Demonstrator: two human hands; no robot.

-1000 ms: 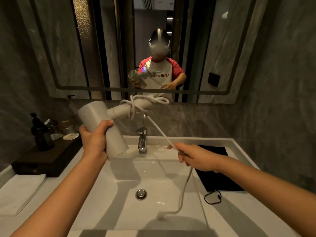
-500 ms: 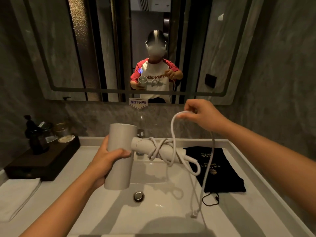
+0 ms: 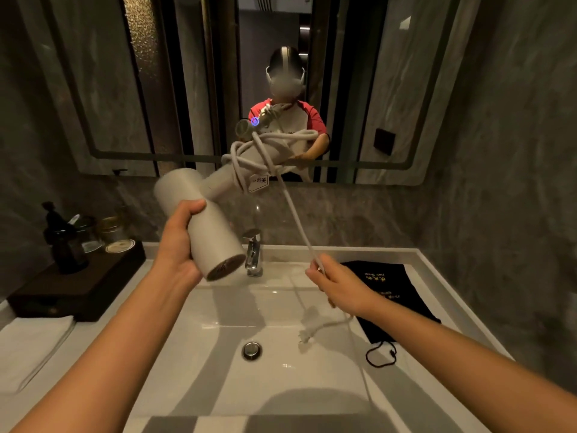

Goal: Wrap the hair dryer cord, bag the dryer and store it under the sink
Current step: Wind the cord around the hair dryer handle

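My left hand (image 3: 179, 245) grips the barrel of a white hair dryer (image 3: 199, 220), held up over the sink with its handle pointing up and away toward the mirror. Several loops of white cord (image 3: 249, 157) wind around that handle. From the loops the cord runs down taut to my right hand (image 3: 337, 284), which pinches it above the basin. The plug (image 3: 304, 337) dangles below that hand over the white sink (image 3: 218, 310). A black drawstring bag (image 3: 387, 295) with gold lettering lies flat on the counter at the right.
A chrome faucet (image 3: 253, 253) stands behind the basin and a drain (image 3: 251, 350) sits in it. A dark tray (image 3: 75, 285) with a pump bottle (image 3: 64, 242) and jars is at the left, a folded white towel (image 3: 29, 345) in front of it. A mirror (image 3: 390, 89) covers the wall.
My right hand has dropped from up near the mirror to low over the basin, pulling the cord taut. My left hand has tilted the dryer so its handle points upward.
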